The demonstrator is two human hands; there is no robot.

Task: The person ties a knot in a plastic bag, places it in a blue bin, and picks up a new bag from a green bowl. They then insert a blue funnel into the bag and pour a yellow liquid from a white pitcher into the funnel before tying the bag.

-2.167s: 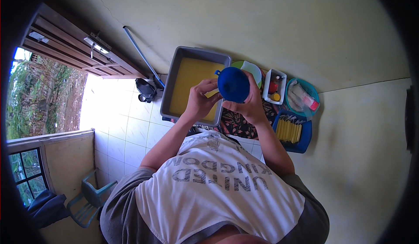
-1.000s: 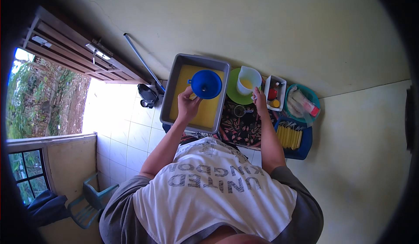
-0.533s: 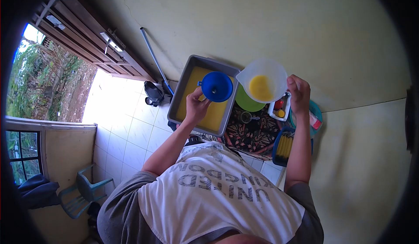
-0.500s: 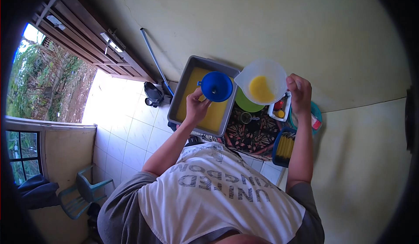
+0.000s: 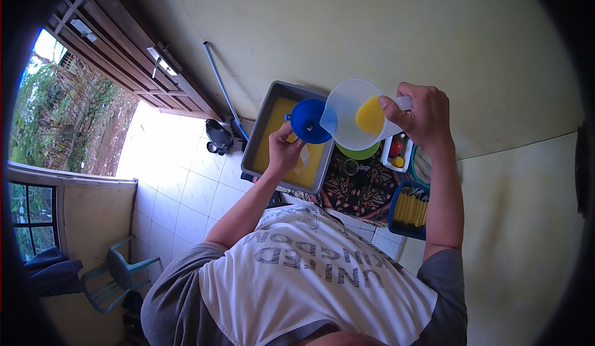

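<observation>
While the room's pretty plain, w/ a pale wall [image 5: 372,30] on the far side, white tile floor [image 5: 192,188] and a wooden door [image 5: 133,55] open at far left, a dark floral cloth [image 5: 353,191] covers the surface mid-scene. Big grey tub [image 5: 248,154] w/ yellow liquid sits left of it. L hand [image 5: 284,154] grips the blue funnel [image 5: 304,123] over the tub. R hand [image 5: 423,115] is closed round the handle of the clear jug [image 5: 353,132], some yellow liquid inside, spout overlapping the funnel rim from above. Green plate [image 5: 358,153] is partly under the jug in view, small clear cup [image 5: 351,167] near it. To the right: white box [image 5: 388,161] w/ red & yellow items, then blue bin [image 5: 404,230] w/ slim yellow-filled packs, nearer.
</observation>
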